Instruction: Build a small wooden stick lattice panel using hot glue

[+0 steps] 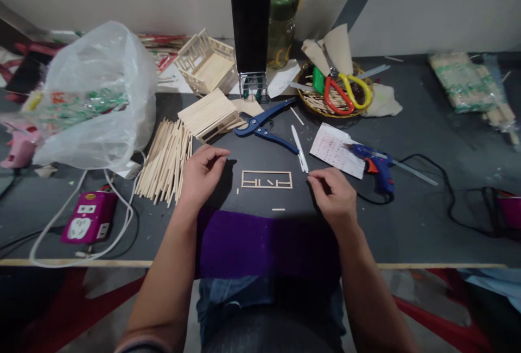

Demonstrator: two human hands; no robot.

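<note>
My left hand hovers beside the bundle of thin wooden sticks, thumb and forefinger closed together; anything between them is too small to make out. At the right, my right hand is pinched near the lower end of a white pen; what its fingertips hold, if anything, I cannot tell. Between the hands a small rectangular stick frame lies flat, with short pieces inside it. One loose short stick lies just below, and a tiny piece is at its left.
Behind are blue cutters, a slatted wooden model, a phone on a stand and a basket with scissors. A blue glue gun rests right, a plastic bag and purple power outlet left. Purple cloth covers the front edge.
</note>
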